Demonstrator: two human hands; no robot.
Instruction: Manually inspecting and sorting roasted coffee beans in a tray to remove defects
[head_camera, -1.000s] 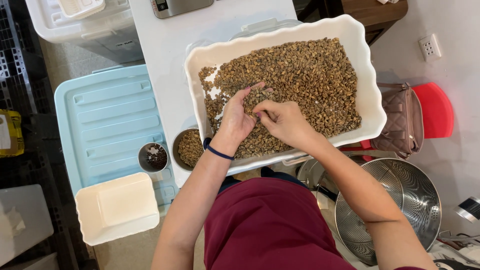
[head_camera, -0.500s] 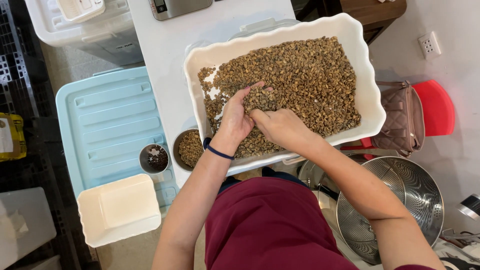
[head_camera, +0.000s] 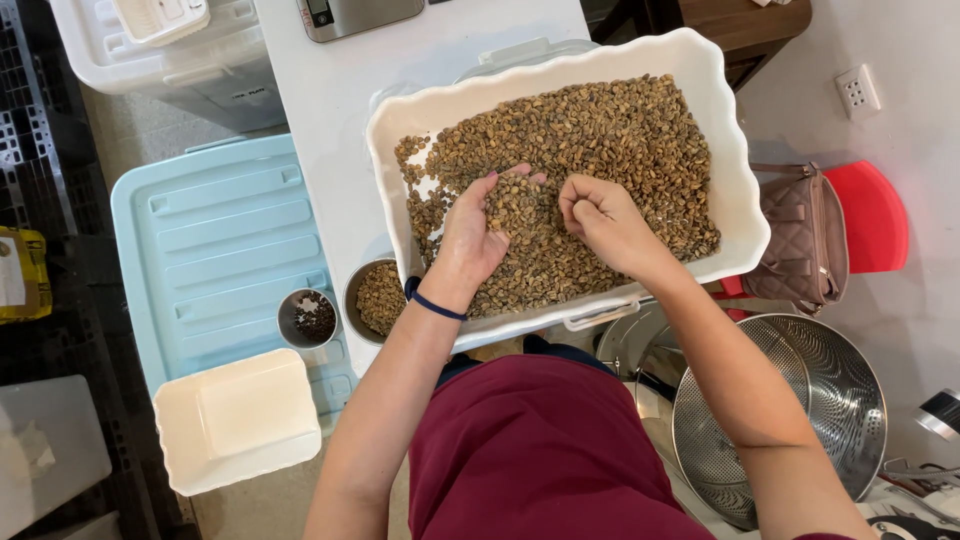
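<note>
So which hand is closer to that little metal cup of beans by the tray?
Left. The left hand rests in the white tray just above the metal cup; the right hand is farther across the beans.

The white tabletop (head_camera: 330, 90) carries a white tray (head_camera: 735, 190) of beans at centre, a scale (head_camera: 360, 15) at 12 o'clock.

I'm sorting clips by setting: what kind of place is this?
Probably a small coffee-sorting workspace: a white tray of beans under both hands, a digital scale, small metal cups and stacked plastic bins.
</note>
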